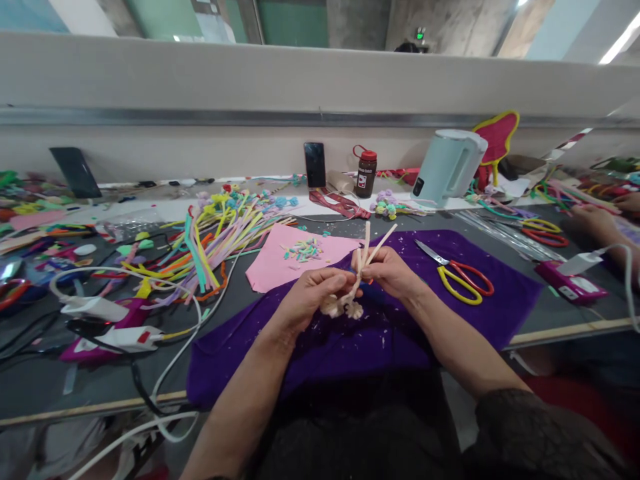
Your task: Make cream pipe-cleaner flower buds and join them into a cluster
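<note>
My left hand (311, 293) and my right hand (387, 270) meet above a purple cloth (380, 333). Together they grip a small bunch of cream pipe-cleaner stems (374, 245) that stick up and fan out above my right hand. Two fuzzy cream flower heads (344, 307) hang at the lower end, just under my left fingers. A pink sheet (280, 263) with small coloured bits lies just beyond my left hand. Scissors (463, 275) with red and yellow handles rest on the cloth to the right of my right hand.
A pile of coloured pipe cleaners (220, 240) spreads at centre left. Glue guns with white cables (115, 323) lie at the left. A pale kettle (450, 165), a dark jar (367, 173) and a phone (315, 164) stand at the back. Another person's hand (597, 220) works at the right.
</note>
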